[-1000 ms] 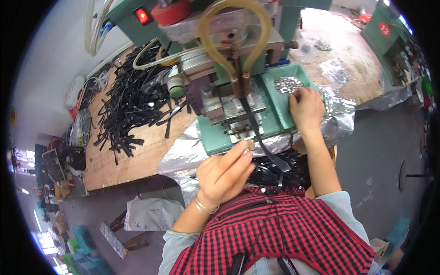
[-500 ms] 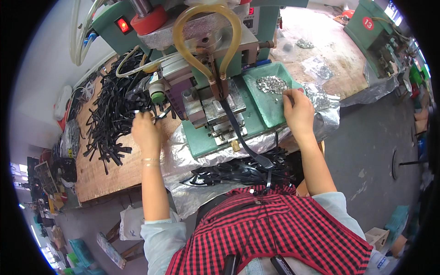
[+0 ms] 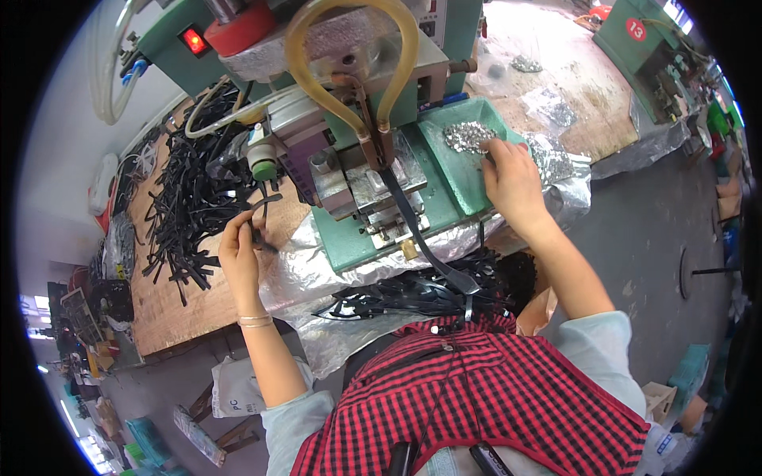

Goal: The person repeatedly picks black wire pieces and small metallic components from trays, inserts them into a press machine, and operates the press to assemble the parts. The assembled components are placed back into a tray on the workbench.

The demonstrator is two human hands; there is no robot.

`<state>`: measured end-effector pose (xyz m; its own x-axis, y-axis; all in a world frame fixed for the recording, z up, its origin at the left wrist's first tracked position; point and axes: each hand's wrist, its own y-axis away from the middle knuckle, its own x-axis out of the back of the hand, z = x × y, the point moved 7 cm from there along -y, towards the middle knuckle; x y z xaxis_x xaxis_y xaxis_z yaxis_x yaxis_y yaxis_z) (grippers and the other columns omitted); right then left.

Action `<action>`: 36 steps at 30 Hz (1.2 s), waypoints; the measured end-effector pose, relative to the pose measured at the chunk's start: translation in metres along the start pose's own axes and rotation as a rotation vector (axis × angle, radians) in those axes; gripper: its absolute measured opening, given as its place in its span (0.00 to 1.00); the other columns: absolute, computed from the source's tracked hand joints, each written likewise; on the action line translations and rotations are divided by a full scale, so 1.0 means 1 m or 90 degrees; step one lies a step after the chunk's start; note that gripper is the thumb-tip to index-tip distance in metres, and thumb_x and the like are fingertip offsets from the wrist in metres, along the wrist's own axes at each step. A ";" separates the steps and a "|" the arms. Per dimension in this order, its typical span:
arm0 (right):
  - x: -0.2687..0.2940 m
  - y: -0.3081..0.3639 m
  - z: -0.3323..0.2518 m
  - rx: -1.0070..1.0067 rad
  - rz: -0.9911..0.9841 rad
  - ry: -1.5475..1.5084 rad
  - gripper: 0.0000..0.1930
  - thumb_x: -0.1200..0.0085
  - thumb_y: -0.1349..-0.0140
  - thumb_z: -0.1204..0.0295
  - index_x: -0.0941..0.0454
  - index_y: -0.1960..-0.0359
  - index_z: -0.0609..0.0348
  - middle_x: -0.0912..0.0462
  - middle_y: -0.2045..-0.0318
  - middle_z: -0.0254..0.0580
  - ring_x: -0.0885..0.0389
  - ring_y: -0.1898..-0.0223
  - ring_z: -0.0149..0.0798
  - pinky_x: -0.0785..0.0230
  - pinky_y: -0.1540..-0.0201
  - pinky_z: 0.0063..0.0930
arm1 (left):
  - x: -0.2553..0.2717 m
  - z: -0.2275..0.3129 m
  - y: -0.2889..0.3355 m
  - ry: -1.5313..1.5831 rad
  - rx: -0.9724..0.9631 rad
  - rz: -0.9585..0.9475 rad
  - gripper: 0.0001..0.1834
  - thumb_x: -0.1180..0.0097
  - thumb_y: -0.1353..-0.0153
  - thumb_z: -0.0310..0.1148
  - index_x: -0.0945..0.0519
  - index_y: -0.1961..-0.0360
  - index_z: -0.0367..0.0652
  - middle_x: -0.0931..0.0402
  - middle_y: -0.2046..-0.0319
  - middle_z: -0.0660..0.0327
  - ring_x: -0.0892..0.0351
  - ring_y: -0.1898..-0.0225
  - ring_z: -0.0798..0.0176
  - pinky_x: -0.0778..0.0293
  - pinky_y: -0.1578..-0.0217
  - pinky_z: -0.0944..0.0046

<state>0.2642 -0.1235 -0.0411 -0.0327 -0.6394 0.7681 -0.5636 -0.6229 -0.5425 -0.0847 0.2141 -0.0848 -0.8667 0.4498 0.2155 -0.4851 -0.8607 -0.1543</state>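
Note:
My left hand (image 3: 240, 246) pinches a thin black strap (image 3: 268, 201) at the left of the press, partly blurred. A heap of black straps (image 3: 194, 198) lies on the table beyond it. My right hand (image 3: 512, 181) is over the green tray (image 3: 468, 186), its fingertips drawn together beside a pile of small silvery metal pieces (image 3: 467, 136). What those fingers hold, if anything, is too small to make out. Between my hands, another black strap (image 3: 413, 226) runs from the head of the green press (image 3: 361, 246) down toward my lap.
Black straps (image 3: 405, 297) are bundled at the table's front edge, near my apron. Crinkled silver sheeting (image 3: 290, 274) covers that edge. A yellowish hose (image 3: 298, 59) loops above the press. Bags of metal pieces (image 3: 552, 111) lie at the right; another green machine (image 3: 647, 67) stands beyond.
My left hand has drawn back from the heap toward me, with the black strap in its fingers. My right hand has shifted slightly left, over the tray. The view has shifted slightly.

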 end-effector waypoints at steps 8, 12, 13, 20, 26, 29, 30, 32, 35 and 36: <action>0.014 -0.019 -0.016 0.040 0.032 -0.078 0.09 0.37 0.41 0.79 0.12 0.60 0.57 0.13 0.63 0.43 0.15 0.59 0.50 0.22 0.54 0.41 | 0.000 0.019 0.029 0.010 0.004 0.222 0.10 0.38 0.26 0.32 0.18 0.65 0.38 0.13 0.67 0.60 0.23 0.75 0.75 0.37 0.76 0.76; 0.015 -0.030 -0.069 -0.115 0.066 -0.504 0.05 0.33 0.40 0.77 0.11 0.63 0.59 0.11 0.62 0.43 0.12 0.59 0.42 0.23 0.52 0.32 | -0.031 0.084 0.019 0.108 -0.203 0.167 0.09 0.42 0.23 0.29 0.21 0.65 0.38 0.15 0.67 0.58 0.21 0.73 0.72 0.32 0.72 0.74; 0.019 -0.033 -0.085 -0.092 0.092 -0.537 0.06 0.33 0.40 0.77 0.11 0.61 0.60 0.11 0.62 0.41 0.13 0.59 0.39 0.23 0.51 0.30 | -0.042 0.115 0.023 0.172 -0.253 0.135 0.08 0.43 0.24 0.28 0.22 0.62 0.36 0.15 0.66 0.54 0.19 0.72 0.68 0.28 0.71 0.72; 0.004 -0.036 -0.133 -0.167 0.076 -0.856 0.26 0.34 0.40 0.81 0.27 0.40 0.68 0.15 0.48 0.43 0.16 0.51 0.33 0.26 0.43 0.28 | -0.088 0.237 0.022 0.249 -0.479 -0.020 0.08 0.40 0.27 0.25 0.22 0.56 0.29 0.14 0.62 0.40 0.12 0.71 0.55 0.15 0.72 0.66; 0.032 -0.030 -0.149 -0.191 0.009 -0.816 0.31 0.37 0.41 0.82 0.31 0.34 0.67 0.17 0.45 0.46 0.18 0.45 0.38 0.28 0.38 0.32 | -0.095 0.230 0.041 0.223 -0.454 0.005 0.06 0.38 0.32 0.18 0.20 0.57 0.28 0.14 0.61 0.39 0.11 0.66 0.55 0.13 0.67 0.62; 0.036 -0.035 -0.151 -0.148 0.005 -0.761 0.29 0.38 0.39 0.81 0.30 0.35 0.66 0.15 0.51 0.45 0.17 0.49 0.35 0.26 0.43 0.30 | -0.118 0.221 0.071 0.037 -0.603 -0.054 0.10 0.35 0.39 0.13 0.19 0.57 0.30 0.13 0.61 0.41 0.11 0.65 0.55 0.13 0.62 0.59; 0.031 -0.038 -0.147 -0.180 -0.012 -0.773 0.28 0.38 0.39 0.81 0.30 0.35 0.66 0.14 0.53 0.44 0.17 0.52 0.34 0.26 0.45 0.29 | -0.122 0.216 0.077 -0.002 -0.610 -0.039 0.09 0.35 0.38 0.13 0.18 0.57 0.31 0.13 0.61 0.42 0.11 0.65 0.55 0.13 0.61 0.60; 0.020 -0.042 -0.141 -0.241 -0.048 -0.797 0.27 0.39 0.37 0.81 0.29 0.36 0.66 0.13 0.59 0.41 0.16 0.57 0.31 0.25 0.50 0.27 | -0.116 0.211 0.074 0.101 -0.562 0.006 0.08 0.37 0.35 0.15 0.19 0.56 0.31 0.13 0.61 0.41 0.11 0.66 0.55 0.14 0.64 0.61; 0.014 -0.038 -0.136 -0.245 -0.013 -0.835 0.26 0.39 0.36 0.81 0.29 0.36 0.66 0.13 0.64 0.38 0.17 0.61 0.28 0.26 0.55 0.24 | -0.099 0.225 0.038 0.246 -0.469 0.018 0.07 0.42 0.27 0.24 0.23 0.54 0.30 0.14 0.62 0.38 0.13 0.72 0.56 0.16 0.73 0.64; 0.012 -0.040 -0.136 -0.247 -0.013 -0.844 0.26 0.38 0.36 0.81 0.29 0.36 0.66 0.13 0.63 0.38 0.18 0.60 0.28 0.26 0.55 0.23 | -0.096 0.227 0.024 0.283 -0.436 0.020 0.07 0.42 0.26 0.25 0.23 0.54 0.30 0.14 0.62 0.38 0.13 0.73 0.56 0.16 0.73 0.64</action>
<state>0.1740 -0.0452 0.0363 0.6578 -0.7146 -0.2380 -0.7528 -0.6134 -0.2388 0.0129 0.0967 0.1098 -0.7761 0.6046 -0.1794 -0.2988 -0.6030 -0.7396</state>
